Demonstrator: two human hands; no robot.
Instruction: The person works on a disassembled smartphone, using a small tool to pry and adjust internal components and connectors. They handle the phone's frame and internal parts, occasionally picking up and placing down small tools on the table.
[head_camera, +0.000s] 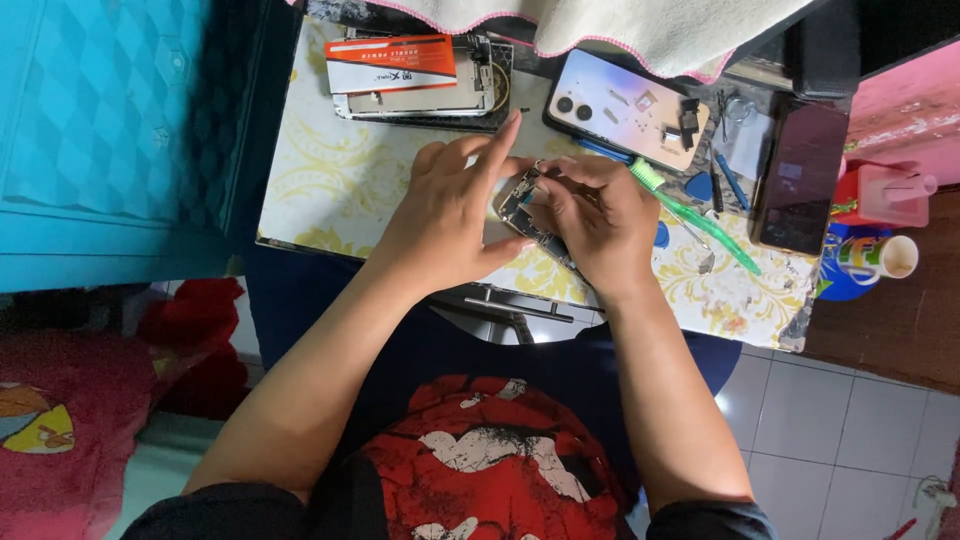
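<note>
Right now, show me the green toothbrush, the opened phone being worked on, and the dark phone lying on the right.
Green toothbrush (700, 215): head view, on its handle.
Opened phone (518, 198): head view, exposed upper end between the hands.
Dark phone (800, 180): head view, middle of its screen.

Soft, even daylight fills the scene, bright without being harsh. The left hand (450, 215) and right hand (595, 215) cast only faint, short shadows onto the patterned surface (330, 180) just beneath them. Beyond the right hand, a pale phone back (625, 105) carries a mild iridescent sheen (no blown-out glare). Focus is sharp around both hands; colours look saturated. Toward the frame edges, lines bow slightly from the wide lens.
</note>
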